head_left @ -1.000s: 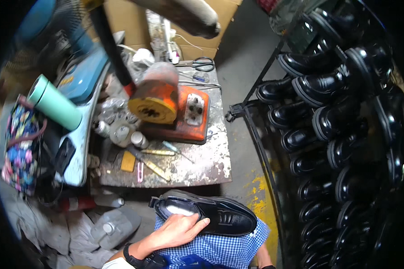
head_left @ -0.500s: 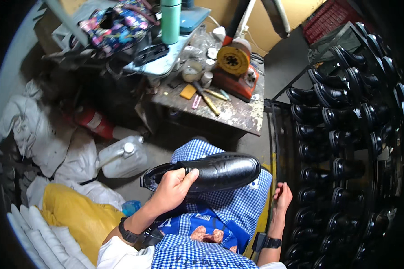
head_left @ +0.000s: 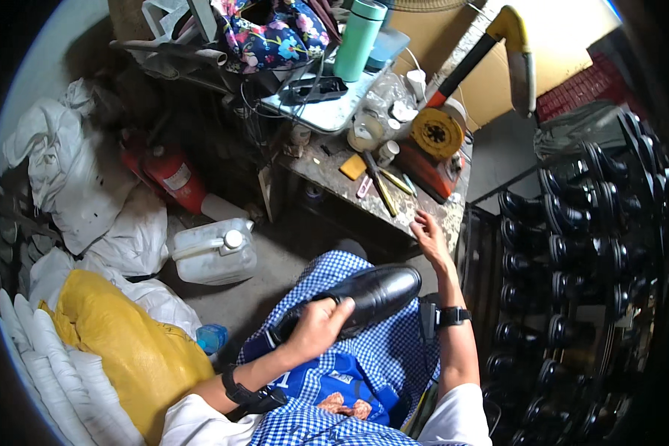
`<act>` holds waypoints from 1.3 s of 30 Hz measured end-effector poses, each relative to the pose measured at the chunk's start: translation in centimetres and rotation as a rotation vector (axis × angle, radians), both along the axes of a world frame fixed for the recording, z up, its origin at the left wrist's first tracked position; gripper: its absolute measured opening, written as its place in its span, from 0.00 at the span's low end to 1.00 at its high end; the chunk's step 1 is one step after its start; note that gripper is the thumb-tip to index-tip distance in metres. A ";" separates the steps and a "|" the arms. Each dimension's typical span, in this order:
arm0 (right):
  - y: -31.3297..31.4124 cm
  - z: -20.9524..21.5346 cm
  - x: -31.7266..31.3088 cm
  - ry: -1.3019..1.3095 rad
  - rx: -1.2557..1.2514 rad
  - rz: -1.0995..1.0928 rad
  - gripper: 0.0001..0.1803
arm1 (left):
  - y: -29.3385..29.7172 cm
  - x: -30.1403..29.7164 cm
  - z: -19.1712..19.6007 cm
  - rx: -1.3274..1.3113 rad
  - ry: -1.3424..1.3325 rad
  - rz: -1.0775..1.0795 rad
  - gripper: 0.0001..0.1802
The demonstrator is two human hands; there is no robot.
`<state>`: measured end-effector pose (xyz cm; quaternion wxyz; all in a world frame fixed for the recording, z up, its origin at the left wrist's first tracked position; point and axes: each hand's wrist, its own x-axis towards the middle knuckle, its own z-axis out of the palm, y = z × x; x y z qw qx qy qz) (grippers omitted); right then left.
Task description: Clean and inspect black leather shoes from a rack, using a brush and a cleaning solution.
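Observation:
My left hand (head_left: 321,327) grips a glossy black leather shoe (head_left: 385,292) at its opening, thumb on top. The shoe lies across my blue-and-white checked apron (head_left: 383,342), its toe pointing up and to the right. My right hand (head_left: 432,241) is held out by the front edge of the workbench (head_left: 334,183), fingers apart and nothing in them. Close to it on the bench lie a long tool with a yellow handle (head_left: 380,183), a slim yellow stick (head_left: 396,181), a pink-handled tool (head_left: 364,186) and a yellow block (head_left: 352,166).
An orange-red machine with a yellow disc (head_left: 437,134) stands on the bench, beside jars and a green bottle (head_left: 360,41). Racks of black shoes (head_left: 569,245) fill the right side. At left are a plastic jug (head_left: 214,251), a fire extinguisher (head_left: 172,177) and a yellow sack (head_left: 126,334).
My right hand has moved up and forward from beside the shoe rack to the bench edge. The shoe has tilted, its heel lower, still in my left hand. The view has shifted.

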<state>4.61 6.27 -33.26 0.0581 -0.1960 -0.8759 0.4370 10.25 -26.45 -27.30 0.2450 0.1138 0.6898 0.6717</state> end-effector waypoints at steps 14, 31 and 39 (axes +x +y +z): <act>2.1 -2.6 -8.5 -0.168 0.374 0.451 0.24 | -2.1 -3.7 1.2 -0.008 -0.197 -0.124 0.20; 2.3 4.1 -17.5 0.372 0.730 0.249 0.14 | -0.1 -5.7 2.2 -0.087 -0.050 -0.345 0.26; -0.2 3.9 -17.9 0.284 0.756 0.249 0.14 | 0.2 -4.3 2.2 -0.085 -0.009 -0.299 0.23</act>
